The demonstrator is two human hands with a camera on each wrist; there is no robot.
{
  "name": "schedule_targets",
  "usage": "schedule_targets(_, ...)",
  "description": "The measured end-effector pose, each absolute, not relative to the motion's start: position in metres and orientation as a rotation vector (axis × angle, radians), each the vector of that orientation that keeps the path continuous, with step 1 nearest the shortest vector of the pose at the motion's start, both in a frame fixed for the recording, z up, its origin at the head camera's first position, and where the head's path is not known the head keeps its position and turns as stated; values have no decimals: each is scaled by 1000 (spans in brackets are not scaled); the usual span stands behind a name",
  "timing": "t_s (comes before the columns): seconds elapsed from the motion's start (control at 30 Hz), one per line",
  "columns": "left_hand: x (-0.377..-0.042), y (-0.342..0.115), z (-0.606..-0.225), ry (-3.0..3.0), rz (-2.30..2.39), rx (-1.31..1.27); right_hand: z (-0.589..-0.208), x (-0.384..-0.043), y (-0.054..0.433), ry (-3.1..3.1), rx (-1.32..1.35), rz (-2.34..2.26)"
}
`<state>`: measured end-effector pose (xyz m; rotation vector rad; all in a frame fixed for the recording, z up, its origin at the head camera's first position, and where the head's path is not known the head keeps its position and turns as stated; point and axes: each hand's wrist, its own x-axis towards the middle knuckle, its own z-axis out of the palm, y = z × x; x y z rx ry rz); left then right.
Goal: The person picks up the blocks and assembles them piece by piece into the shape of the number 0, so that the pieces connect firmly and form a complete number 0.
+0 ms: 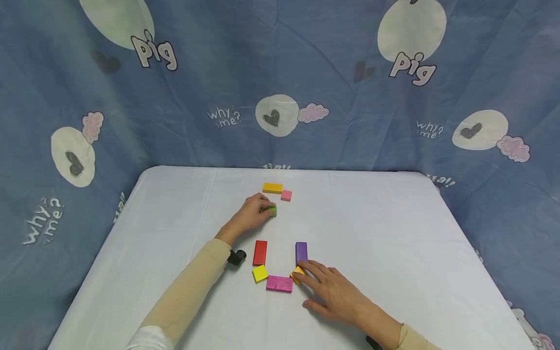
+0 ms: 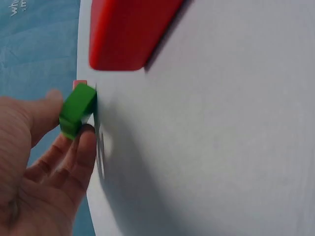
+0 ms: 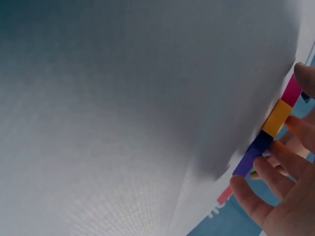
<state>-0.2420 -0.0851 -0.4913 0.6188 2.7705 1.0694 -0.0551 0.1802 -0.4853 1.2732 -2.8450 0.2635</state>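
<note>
Toward the back of the table, my left hand (image 1: 253,212) pinches a green block (image 2: 78,109) between thumb and fingers. A yellow-orange oblong block (image 1: 272,188) and a small pink block (image 1: 286,195) lie just beyond it. My right hand (image 1: 334,294) has its fingers spread loosely, index fingertip at an orange block (image 3: 277,118). That block sits between a purple oblong block (image 1: 301,253) and a magenta one (image 1: 279,284). On the left side, a yellow square block (image 1: 260,273) lies between the magenta block and a red oblong block (image 1: 260,253).
All the blocks lie on a white-covered table (image 1: 393,233). A blue printed curtain (image 1: 341,141) hangs behind its far edge and down both sides. A black wrist camera (image 1: 236,257) on the left forearm is close to the red block in the head view.
</note>
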Motion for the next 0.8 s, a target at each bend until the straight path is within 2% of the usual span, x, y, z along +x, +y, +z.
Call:
schedule_targets(0.33, -243, -85, -487, 2787, 1226, 473, -485, -56, 180, -2848, 1276, 261)
schedule_targets(0.6, -243, -86, -489, 2771, 1208, 501, -486, -56, 180, -2843, 1272, 270)
schedule_targets(0.8, -240, -90, -488, 2728, 1254, 423, -487, -56, 180, -2828, 1273, 267)
